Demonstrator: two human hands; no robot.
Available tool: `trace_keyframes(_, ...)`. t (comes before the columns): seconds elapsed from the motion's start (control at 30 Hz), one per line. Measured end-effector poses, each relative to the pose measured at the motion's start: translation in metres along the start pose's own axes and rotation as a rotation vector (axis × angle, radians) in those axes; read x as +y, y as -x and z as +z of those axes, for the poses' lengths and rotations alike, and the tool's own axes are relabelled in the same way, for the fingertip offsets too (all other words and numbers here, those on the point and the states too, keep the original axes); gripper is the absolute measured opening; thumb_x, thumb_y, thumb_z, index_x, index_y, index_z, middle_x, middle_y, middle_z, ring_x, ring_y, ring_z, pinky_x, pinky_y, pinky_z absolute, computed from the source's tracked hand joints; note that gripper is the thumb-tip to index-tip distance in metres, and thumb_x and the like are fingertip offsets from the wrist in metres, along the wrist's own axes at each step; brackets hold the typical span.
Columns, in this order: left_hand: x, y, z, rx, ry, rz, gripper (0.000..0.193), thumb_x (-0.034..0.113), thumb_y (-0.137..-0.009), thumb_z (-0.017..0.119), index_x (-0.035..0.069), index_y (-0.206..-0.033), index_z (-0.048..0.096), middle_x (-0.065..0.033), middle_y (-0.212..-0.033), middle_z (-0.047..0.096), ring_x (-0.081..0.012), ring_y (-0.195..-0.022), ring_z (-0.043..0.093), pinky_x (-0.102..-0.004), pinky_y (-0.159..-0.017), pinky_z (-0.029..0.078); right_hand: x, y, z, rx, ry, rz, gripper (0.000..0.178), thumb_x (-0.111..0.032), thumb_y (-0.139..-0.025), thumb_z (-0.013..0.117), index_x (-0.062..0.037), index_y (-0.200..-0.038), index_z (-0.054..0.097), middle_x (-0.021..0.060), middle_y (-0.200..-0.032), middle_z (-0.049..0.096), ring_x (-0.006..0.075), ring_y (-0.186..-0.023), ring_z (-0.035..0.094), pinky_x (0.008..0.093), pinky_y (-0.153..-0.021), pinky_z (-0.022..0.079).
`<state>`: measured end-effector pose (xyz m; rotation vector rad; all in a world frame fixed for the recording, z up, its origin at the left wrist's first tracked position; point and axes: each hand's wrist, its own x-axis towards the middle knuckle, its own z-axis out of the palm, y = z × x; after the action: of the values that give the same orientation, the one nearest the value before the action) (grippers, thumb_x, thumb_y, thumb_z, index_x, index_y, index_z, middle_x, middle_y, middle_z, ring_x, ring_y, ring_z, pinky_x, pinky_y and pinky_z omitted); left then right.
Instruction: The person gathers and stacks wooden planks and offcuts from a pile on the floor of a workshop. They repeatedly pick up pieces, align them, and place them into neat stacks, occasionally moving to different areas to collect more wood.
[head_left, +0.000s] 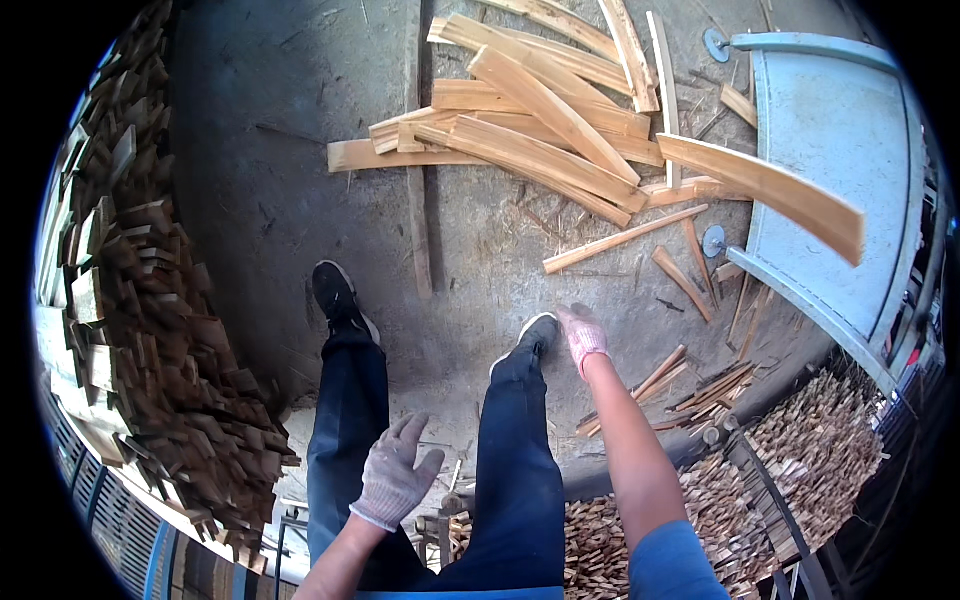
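My left hand (398, 478), in a pale knitted glove, hangs in front of my left thigh with fingers spread and nothing in it. My right hand (582, 338), in a pinkish glove, reaches forward beside my right shoe, its fingers stretched out and no object visible in them. Ahead of it lies a narrow wood strip (625, 240) on the floor. Farther off, a loose pile of wooden planks (545, 165) lies crisscrossed. One curved plank (770, 190) extends from the pile over the blue metal surface; whether it rests there I cannot tell.
A tall stack of wood pieces (150, 260) lines the left side. On the right stands a light-blue metal frame (825, 150) with round feet. Small offcuts (710, 395) and a heap of short wood pieces (815, 440) lie at the lower right. A raised strip (418, 220) crosses the floor.
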<state>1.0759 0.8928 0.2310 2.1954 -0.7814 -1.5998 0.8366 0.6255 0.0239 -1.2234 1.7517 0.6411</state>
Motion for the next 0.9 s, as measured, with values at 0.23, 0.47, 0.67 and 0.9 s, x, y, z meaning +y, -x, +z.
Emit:
trace_keyframes(0.23, 0.027, -0.035, 0.026, -0.025, 0.12, -0.135, 0.059, 0.03, -0.09, 0.069, -0.002, -0.136, 0.055, -0.0291, -0.129, 0.061, -0.041, -0.122, 0.059, -0.0426, -0.104, 0.048, 0.024, -0.053, -0.018, 0.029, 0.051, -0.006, 0.07, -0.048, -0.093, 0.061, 0.0069, -0.137, 0.055, 0.0268, -0.141, 0.056, 0.0385, -0.131, 0.054, 0.0398, -0.11, 0.042)
trace_keyframes(0.47, 0.004, -0.233, 0.05, 0.105, -0.386, -0.026, 0.054, 0.033, -0.09, 0.066, 0.001, -0.133, 0.056, -0.0244, -0.118, 0.066, -0.0389, -0.107, 0.066, -0.0462, -0.094, 0.052, 0.027, -0.148, -0.012, 0.069, -0.042, 0.077, 0.066, -0.05, -0.091, 0.061, 0.0018, -0.132, 0.061, 0.0202, -0.139, 0.06, 0.0318, -0.129, 0.056, 0.039, -0.106, 0.042)
trace_keyframes(0.67, 0.06, -0.374, 0.089, 0.036, -0.718, 0.227, 0.09, 0.043, -0.081, 0.08, 0.004, -0.149, 0.035, -0.0224, -0.132, 0.059, -0.0403, -0.119, 0.061, -0.0456, -0.101, 0.05, 0.006, -0.219, -0.004, 0.371, -0.359, 0.221, 0.082, -0.045, -0.078, 0.079, 0.0107, -0.132, 0.052, 0.0322, -0.134, 0.058, 0.0429, -0.124, 0.059, 0.0433, -0.105, 0.047)
trace_keyframes(0.9, 0.03, -0.416, 0.136, -0.194, -0.652, -0.027, 0.075, 0.033, -0.085, 0.075, 0.008, -0.145, 0.04, -0.0189, -0.119, 0.065, -0.0373, -0.106, 0.067, -0.0469, -0.089, 0.057, 0.0, -0.225, -0.001, 0.366, -0.361, 0.21, 0.077, -0.033, -0.074, 0.084, 0.0099, -0.127, 0.049, 0.0327, -0.121, 0.064, 0.0421, -0.113, 0.066, 0.0444, -0.1, 0.052)
